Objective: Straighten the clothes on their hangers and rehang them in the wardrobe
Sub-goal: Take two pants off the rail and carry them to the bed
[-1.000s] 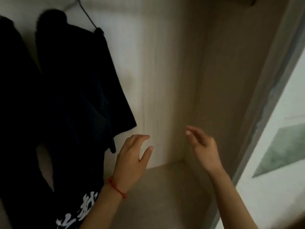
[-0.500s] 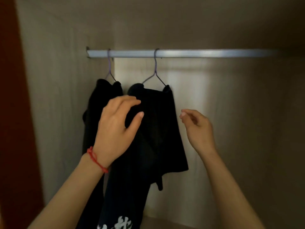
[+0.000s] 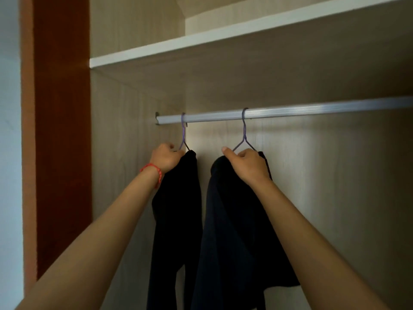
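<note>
Setting: domestic bedroom storage, interior of a pale wood-grain laminate wardrobe. Evidence: silver metal hanging rail beneath a white-edged upper shelf; two dark garments on thin purple wire hangers; reddish-brown wooden side panel at left, against a plain pale wall.

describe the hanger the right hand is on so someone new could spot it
Find the silver rail under the wardrobe shelf. Two purple wire hangers hook over it, each carrying a dark garment. The right hand grips the hanger farther from the wardrobe's left wall; the other hanger hangs by the rail's end.
</note>
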